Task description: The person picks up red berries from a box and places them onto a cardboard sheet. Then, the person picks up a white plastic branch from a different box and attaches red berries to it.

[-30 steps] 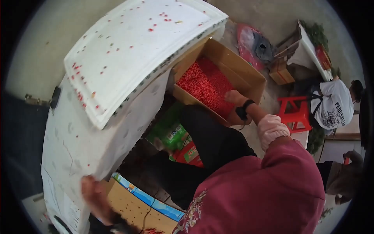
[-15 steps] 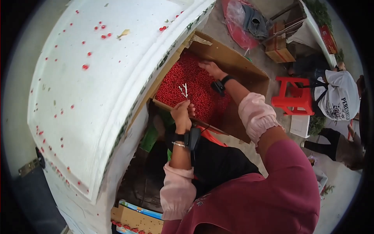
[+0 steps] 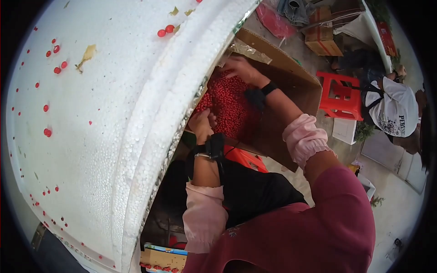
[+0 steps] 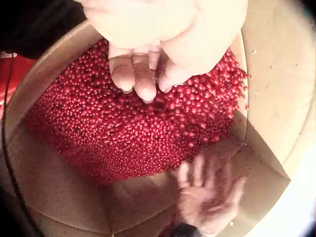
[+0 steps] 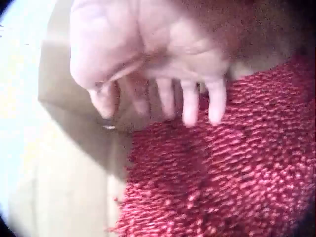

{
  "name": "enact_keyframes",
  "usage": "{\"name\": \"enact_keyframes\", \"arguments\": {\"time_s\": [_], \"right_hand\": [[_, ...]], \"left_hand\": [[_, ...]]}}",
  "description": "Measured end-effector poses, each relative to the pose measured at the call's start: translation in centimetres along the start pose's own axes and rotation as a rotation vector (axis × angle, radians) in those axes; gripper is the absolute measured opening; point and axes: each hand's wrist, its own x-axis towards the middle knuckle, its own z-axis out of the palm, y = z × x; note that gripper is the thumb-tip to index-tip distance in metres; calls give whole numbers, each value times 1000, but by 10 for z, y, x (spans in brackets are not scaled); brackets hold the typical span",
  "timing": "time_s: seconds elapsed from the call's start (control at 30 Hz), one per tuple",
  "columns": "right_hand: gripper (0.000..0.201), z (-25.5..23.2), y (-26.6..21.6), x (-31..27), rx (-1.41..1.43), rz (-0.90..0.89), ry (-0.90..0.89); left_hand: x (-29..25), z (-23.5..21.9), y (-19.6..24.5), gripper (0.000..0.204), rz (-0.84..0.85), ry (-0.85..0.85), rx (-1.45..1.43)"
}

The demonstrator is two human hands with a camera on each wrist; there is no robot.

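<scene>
Small round red berries [image 3: 230,109] fill much of a cardboard box [image 3: 291,93]. My left hand [image 3: 202,123] is at the box's near side, low over the berries. In the left wrist view its fingers [image 4: 144,81] point down into the heap, loosely bent, with the thumb beside them and nothing visible between. Toward the far corner, my right hand [image 3: 241,70] reaches over the berries. Its fingers [image 5: 190,106] are spread and rather straight in the right wrist view, above the edge of the heap beside the cardboard wall.
A white foam lid or board [image 3: 114,91] with scattered berries and leaf bits overhangs the box's left side. Red stools [image 3: 339,95] stand to the right, near a person in a white shirt [image 3: 393,109]. A smaller box [image 3: 166,260] holding berries lies below.
My left hand came from the lower left to the box, pinching a pale forked twig half a second ago; that twig no longer shows. My right hand moved toward the far corner, and the head view shifted.
</scene>
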Motion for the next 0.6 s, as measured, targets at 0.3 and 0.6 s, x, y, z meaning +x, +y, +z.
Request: {"name": "enact_keyframes", "arguments": {"time_s": [0.3,0.6], "right_hand": [[46,15,109,-4,64,136,344],[38,-13,107,-43,-256,391,529]], "left_hand": [[-7,1,1,15,43,93,1],[-16,7,5,14,211,124,-6]]}}
